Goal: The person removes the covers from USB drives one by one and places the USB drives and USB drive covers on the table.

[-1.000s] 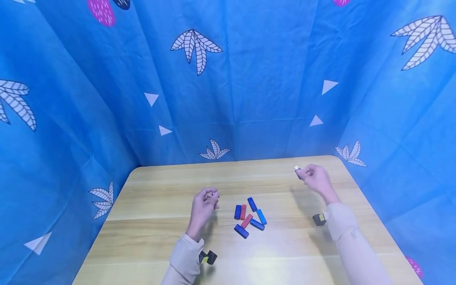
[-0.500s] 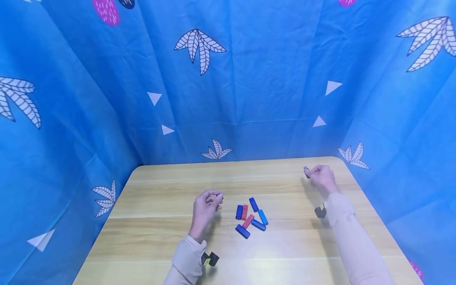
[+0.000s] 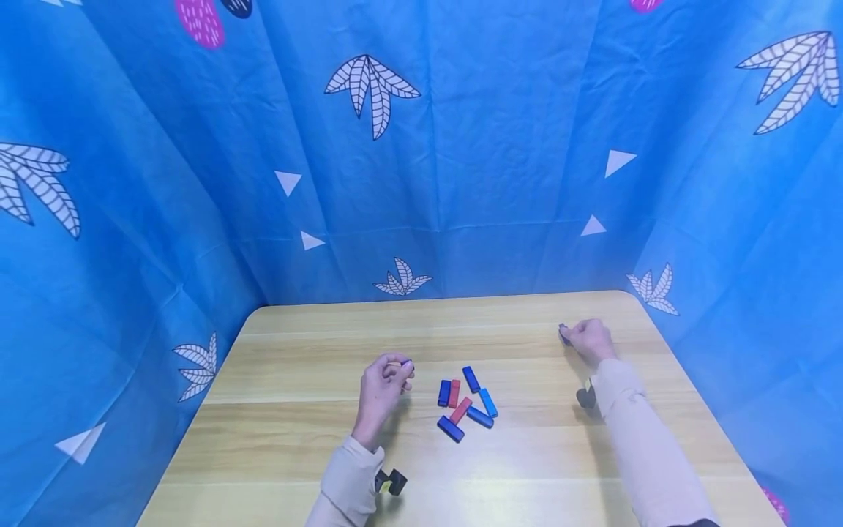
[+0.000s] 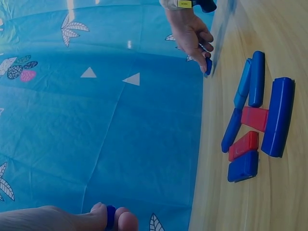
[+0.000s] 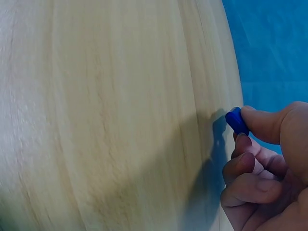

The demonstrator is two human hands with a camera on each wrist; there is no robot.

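My right hand (image 3: 591,341) pinches a dark blue USB stick (image 3: 564,334) between thumb and fingers, low over the far right of the table. In the right wrist view the blue stick (image 5: 237,121) shows at the fingertips, its shadow close by. My left hand (image 3: 382,384) is raised over the table left of the middle. Its thumb and fingers pinch a small blue cap-like piece (image 4: 110,216), mostly hidden by the fingertips. Right of it lie several USB sticks, among them a red stick (image 3: 461,410), a dark blue stick (image 3: 451,429) and a light blue stick (image 3: 488,402).
The wooden table (image 3: 296,432) has rounded far corners. A blue patterned curtain (image 3: 500,146) hangs behind it and on both sides. A small black camera (image 3: 396,481) sits at the left wrist, another black camera (image 3: 585,396) at the right.
My right hand has moved right with the USB stick and then lower toward the table. The left hand stays nearly in place with its small piece. The head view has shifted slightly.
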